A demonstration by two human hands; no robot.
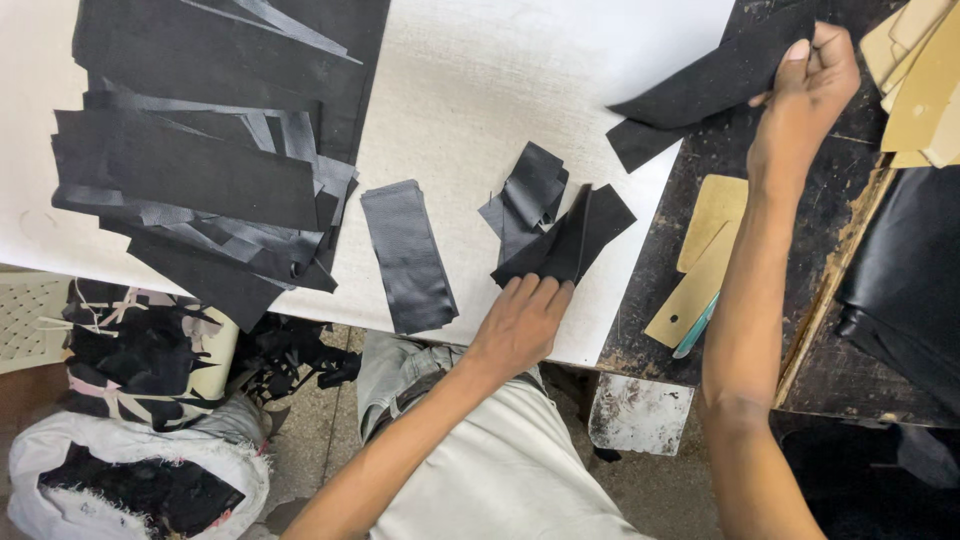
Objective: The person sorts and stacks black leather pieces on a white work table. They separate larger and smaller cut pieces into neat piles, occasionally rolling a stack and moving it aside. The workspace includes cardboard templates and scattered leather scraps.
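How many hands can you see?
2. The left hand presses on a small pile of black leather pieces on the white board. The right hand holds a black strip at top right.

View: single, head-worn camera. Position: sitting above the person's own lap, looking steeply down and slightly forward over a white cutting board [520, 80] and the dark worktable [800, 250] beside it. Range: close, at arm's reach; both forearms are entering from the bottom edge. Coverage: board filling the upper centre, floor and sacks of black scraps [140, 480] showing lower left, tan card patterns [915, 70] cropping at the upper right. Shared area: none, only one view is running.
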